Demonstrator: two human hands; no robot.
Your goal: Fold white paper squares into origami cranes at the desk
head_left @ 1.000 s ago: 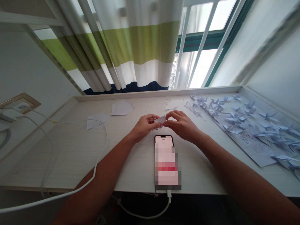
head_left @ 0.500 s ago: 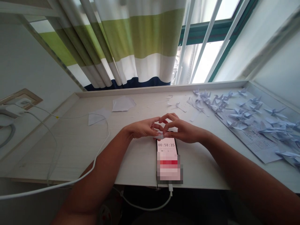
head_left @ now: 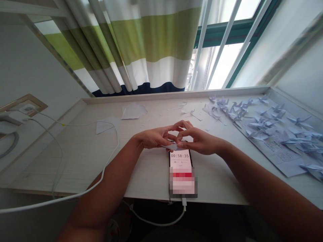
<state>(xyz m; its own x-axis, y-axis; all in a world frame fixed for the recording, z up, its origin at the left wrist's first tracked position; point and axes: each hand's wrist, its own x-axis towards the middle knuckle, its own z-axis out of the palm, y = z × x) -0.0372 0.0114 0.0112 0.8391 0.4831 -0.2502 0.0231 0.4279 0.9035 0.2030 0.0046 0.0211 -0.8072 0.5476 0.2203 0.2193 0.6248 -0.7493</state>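
Between my two hands is a small folded piece of white paper [head_left: 173,147], held just above the top end of a phone [head_left: 179,161]. My left hand [head_left: 156,137] pinches the paper's left part, its thumb along the near side. From the right, my right hand [head_left: 195,137] grips the other end between thumb and fingers. The fingers of both hands meet behind the paper and partly hide it. Lying on the white desk, the phone shows a timer reading 00:58:35, and a white cable is plugged into its near end.
Many folded paper cranes [head_left: 262,121] cover the desk's right side, some on a printed sheet [head_left: 277,158]. Paper sheets [head_left: 133,111] lie at the back left, and paper scraps [head_left: 193,113] lie behind my hands. A white cable [head_left: 117,134] loops across the left side.
More of the folded paper shows between my hands, reaching further left under my left thumb. My right fingers have shifted slightly. The view has moved a little.
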